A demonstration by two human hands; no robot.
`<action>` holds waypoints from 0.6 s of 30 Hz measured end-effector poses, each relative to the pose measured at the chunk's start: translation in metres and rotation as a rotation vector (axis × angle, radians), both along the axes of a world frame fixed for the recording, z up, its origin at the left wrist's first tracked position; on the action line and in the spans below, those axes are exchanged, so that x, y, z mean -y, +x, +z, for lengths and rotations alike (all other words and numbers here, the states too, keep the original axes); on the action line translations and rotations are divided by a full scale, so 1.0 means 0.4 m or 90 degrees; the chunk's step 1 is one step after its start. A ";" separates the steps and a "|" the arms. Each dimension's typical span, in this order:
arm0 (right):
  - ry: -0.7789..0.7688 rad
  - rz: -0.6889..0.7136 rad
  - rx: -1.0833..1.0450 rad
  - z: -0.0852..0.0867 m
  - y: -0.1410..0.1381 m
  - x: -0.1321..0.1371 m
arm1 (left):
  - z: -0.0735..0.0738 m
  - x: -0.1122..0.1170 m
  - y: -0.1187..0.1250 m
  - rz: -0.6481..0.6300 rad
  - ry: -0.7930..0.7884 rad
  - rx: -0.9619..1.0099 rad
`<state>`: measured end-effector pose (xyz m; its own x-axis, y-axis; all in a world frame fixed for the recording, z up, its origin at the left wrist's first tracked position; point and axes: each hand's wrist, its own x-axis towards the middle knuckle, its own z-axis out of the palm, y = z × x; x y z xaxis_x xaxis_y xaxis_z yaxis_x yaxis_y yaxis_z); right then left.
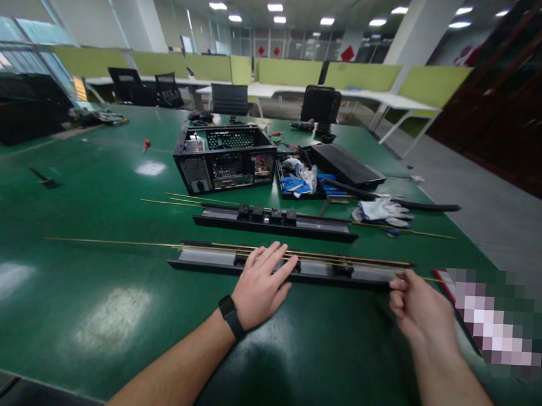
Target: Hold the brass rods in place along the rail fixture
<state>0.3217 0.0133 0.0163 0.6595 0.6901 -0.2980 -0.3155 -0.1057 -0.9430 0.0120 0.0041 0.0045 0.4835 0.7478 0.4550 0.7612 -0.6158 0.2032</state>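
Note:
A long black rail [204, 264] with small black blocks lies across the green table [95, 175] in front of me. Thin brass rods [114, 242] lie along its top. My left hand [262, 285] rests flat on the rail's middle, fingers spread over the rods, a black band on the wrist. My right hand [417, 307] is at the rail's right end, fingers curled and pinching the end of the rail or a rod; I cannot make out which. A second black rail [324, 229] with several black blocks lies farther back, with more brass rods beside it.
An open black computer case [223, 158] stands at the back centre. Right of it lie a black tray of blue-white parts [299, 180], a flat black panel [345, 164], white gloves [382, 210] and a black hose [416, 204]. Office chairs and desks stand behind.

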 end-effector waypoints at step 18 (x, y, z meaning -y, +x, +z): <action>0.050 0.035 0.005 -0.013 -0.031 0.008 | 0.002 0.001 0.000 -0.001 0.010 0.003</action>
<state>0.3093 0.0102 0.0110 0.6216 0.7470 -0.2359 -0.3037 -0.0478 -0.9516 0.0120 0.0038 0.0053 0.4821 0.7399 0.4691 0.7597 -0.6197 0.1968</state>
